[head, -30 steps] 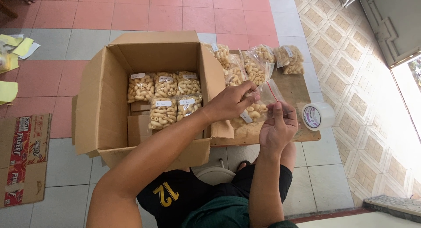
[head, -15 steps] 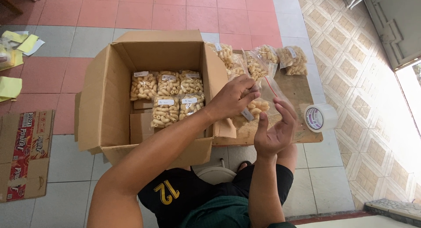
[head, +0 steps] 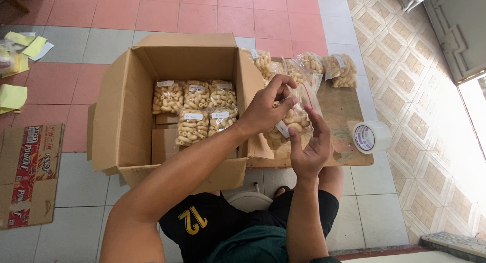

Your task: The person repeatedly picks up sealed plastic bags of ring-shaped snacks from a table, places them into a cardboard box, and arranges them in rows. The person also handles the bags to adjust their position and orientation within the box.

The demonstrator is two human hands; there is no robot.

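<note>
Since half a second ago the right hand [head: 310,147] has swung in from open-palmed beside the bag to flat against it; the left hand [head: 268,108] has lifted slightly, and the bag [head: 292,120] now hangs more upright between them.

Bag: clear zip pouch of pale curled snacks, white label low on its left face, red strip at the mouth. Held in the air above the near edge of the table [head: 349,111], just right of the box wall. Long axis near vertical, mouth up and tipped a little right.

Left hand: closed in a pinch on the bag's upper edge, thumb and fingertips at the seal. It is the upper hand, directly on the mouth.
Right hand: fingers straight and together, palm pressed to the bag's right and under side; supporting, not curled round it. The bag lies up and left of this palm.

Outward: open cardboard box [head: 126,116] to the left of both hands, five filled bags [head: 195,108] in its far half, folded card beneath. More filled bags [head: 324,66] on the table beyond the hands. Tape roll [head: 369,137] to the right of the right hand, apart from it.

Hard to make out: whether the seal is shut; the left fingers cover it. The bag's lower end merges with the loose snacks behind it.
</note>
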